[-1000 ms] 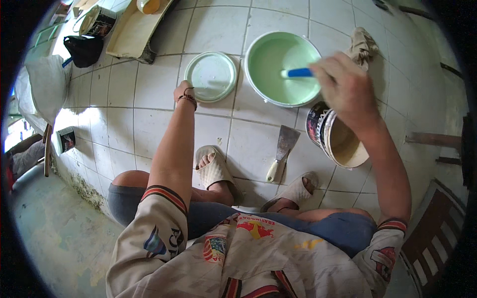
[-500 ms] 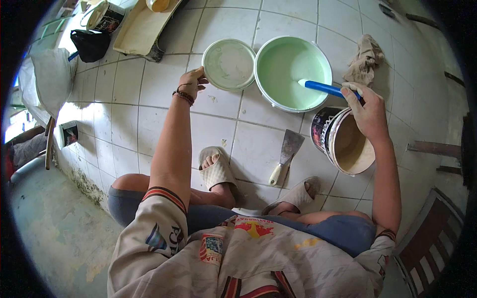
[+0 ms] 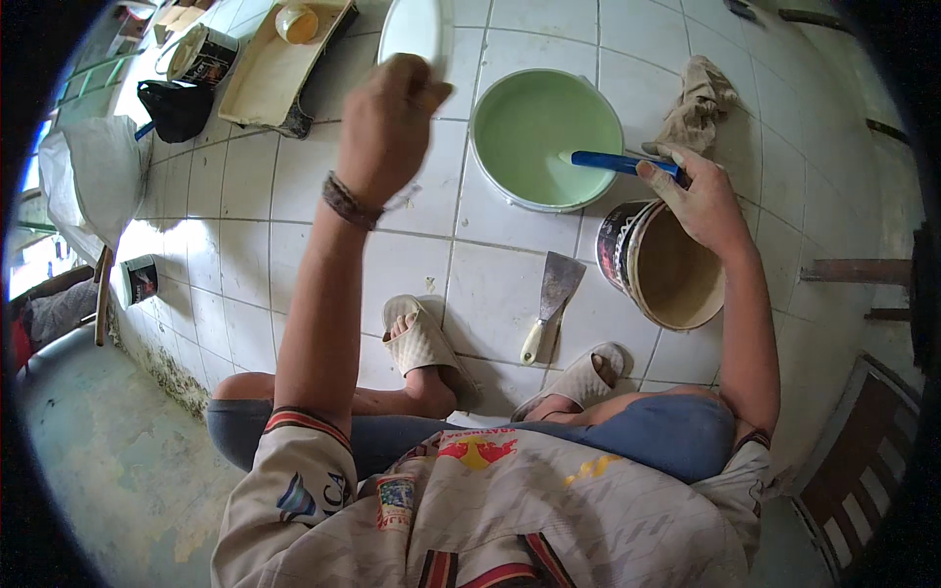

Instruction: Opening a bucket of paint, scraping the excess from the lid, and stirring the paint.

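Observation:
My left hand (image 3: 390, 122) is raised over the tiles, fingers closed on the edge of a pale round bucket lid (image 3: 417, 29), which is tilted up and slightly blurred. In my right hand (image 3: 701, 196) is a blue-handled tool (image 3: 622, 164); its white end reaches over the bucket (image 3: 549, 207) of light green paint (image 3: 534, 118). Whether that end touches the paint I cannot tell, nor what kind of tool it is. Just below my right hand, a second bucket (image 3: 615, 240) lies tipped, its beige-brown inside showing. A scraper (image 3: 557, 289) with a pale handle rests on the floor between my feet.
Beyond the tipped bucket lies a crumpled beige rag (image 3: 698, 98). A paint tray (image 3: 265, 93) with a small tub (image 3: 296, 24), a black bag (image 3: 176, 110) and another bucket (image 3: 201, 54) stand at the far left. A white sack (image 3: 93, 176) is nearer. A slatted wooden piece (image 3: 853, 461) leans at right.
My left hand has lifted the lid off the floor beside the paint bucket and tipped it upward. The blue-handled tool stays in my right hand, and the view has shifted slightly.

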`<state>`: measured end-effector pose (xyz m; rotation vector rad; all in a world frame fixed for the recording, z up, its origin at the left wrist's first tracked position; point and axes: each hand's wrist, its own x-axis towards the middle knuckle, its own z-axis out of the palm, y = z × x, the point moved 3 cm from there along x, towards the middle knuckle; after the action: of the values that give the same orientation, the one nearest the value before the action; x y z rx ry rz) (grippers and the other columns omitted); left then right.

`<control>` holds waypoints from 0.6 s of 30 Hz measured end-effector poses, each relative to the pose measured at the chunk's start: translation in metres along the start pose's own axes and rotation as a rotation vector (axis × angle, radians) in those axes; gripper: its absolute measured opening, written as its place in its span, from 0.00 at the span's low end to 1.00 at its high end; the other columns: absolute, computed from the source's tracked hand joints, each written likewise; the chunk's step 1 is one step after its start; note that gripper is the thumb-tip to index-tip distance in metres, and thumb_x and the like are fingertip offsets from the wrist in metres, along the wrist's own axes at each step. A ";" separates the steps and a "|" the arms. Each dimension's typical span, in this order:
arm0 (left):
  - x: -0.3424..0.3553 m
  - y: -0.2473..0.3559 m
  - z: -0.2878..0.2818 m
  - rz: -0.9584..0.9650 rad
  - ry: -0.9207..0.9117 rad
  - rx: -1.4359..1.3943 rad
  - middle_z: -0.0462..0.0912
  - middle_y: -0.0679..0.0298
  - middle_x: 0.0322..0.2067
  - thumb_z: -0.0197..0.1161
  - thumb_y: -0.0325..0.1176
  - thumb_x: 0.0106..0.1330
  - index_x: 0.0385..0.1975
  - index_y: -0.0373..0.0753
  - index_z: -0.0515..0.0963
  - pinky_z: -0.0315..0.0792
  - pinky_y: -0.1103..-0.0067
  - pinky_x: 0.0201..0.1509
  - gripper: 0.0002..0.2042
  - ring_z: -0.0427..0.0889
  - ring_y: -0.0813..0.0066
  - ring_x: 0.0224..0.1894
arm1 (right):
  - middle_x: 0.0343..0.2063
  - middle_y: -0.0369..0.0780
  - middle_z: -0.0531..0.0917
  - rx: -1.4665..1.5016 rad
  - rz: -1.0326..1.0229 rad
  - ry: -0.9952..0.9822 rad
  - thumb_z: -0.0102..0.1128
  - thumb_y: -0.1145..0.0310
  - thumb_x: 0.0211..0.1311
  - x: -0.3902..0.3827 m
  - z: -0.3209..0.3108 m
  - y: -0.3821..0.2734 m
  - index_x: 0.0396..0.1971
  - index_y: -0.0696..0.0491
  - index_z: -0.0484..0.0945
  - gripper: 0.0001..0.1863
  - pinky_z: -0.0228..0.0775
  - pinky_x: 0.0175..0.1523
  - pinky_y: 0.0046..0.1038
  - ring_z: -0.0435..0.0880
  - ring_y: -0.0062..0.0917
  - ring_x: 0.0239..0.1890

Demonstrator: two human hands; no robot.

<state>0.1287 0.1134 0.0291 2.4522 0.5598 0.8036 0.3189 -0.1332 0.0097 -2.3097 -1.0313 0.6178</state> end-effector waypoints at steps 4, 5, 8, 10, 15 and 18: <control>-0.005 0.026 0.018 0.077 -0.001 0.006 0.76 0.56 0.22 0.64 0.28 0.56 0.29 0.33 0.73 0.70 0.73 0.28 0.07 0.76 0.61 0.23 | 0.29 0.45 0.82 0.000 -0.029 -0.012 0.61 0.50 0.58 0.000 -0.001 0.004 0.45 0.59 0.77 0.27 0.71 0.40 0.30 0.79 0.26 0.31; -0.004 0.024 0.022 0.063 -0.016 0.015 0.77 0.55 0.23 0.64 0.28 0.56 0.29 0.33 0.72 0.70 0.71 0.28 0.07 0.77 0.59 0.24 | 0.29 0.45 0.82 0.002 -0.029 -0.009 0.61 0.50 0.58 -0.002 -0.001 0.004 0.45 0.59 0.77 0.27 0.71 0.40 0.30 0.79 0.26 0.31; -0.007 0.029 0.033 0.059 -0.078 0.049 0.77 0.53 0.25 0.62 0.28 0.57 0.29 0.33 0.71 0.71 0.68 0.30 0.08 0.77 0.54 0.27 | 0.28 0.44 0.82 0.030 -0.030 -0.018 0.61 0.49 0.58 -0.007 -0.001 0.009 0.43 0.59 0.77 0.26 0.71 0.39 0.30 0.77 0.25 0.29; -0.015 0.044 0.052 0.189 -0.240 0.090 0.76 0.52 0.27 0.61 0.27 0.58 0.30 0.33 0.70 0.71 0.66 0.32 0.07 0.77 0.53 0.29 | 0.26 0.43 0.81 -0.036 -0.069 0.002 0.61 0.49 0.57 -0.009 -0.002 0.022 0.40 0.60 0.77 0.27 0.70 0.38 0.29 0.76 0.24 0.27; -0.040 0.060 0.087 0.284 -0.446 0.226 0.73 0.55 0.27 0.57 0.26 0.58 0.31 0.33 0.69 0.70 0.68 0.37 0.05 0.75 0.60 0.32 | 0.24 0.42 0.80 0.071 -0.069 0.012 0.61 0.49 0.57 -0.013 0.000 0.024 0.37 0.60 0.77 0.25 0.70 0.35 0.29 0.75 0.24 0.26; -0.052 0.075 0.102 0.335 -0.510 0.216 0.73 0.55 0.28 0.56 0.27 0.58 0.32 0.33 0.69 0.71 0.68 0.38 0.06 0.76 0.59 0.32 | 0.23 0.41 0.80 0.075 -0.025 -0.008 0.62 0.50 0.57 -0.016 -0.004 0.031 0.36 0.60 0.77 0.24 0.70 0.35 0.30 0.76 0.24 0.26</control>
<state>0.1719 -0.0060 -0.0225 2.8475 0.0456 0.2109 0.3280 -0.1645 -0.0031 -2.2279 -1.0226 0.6453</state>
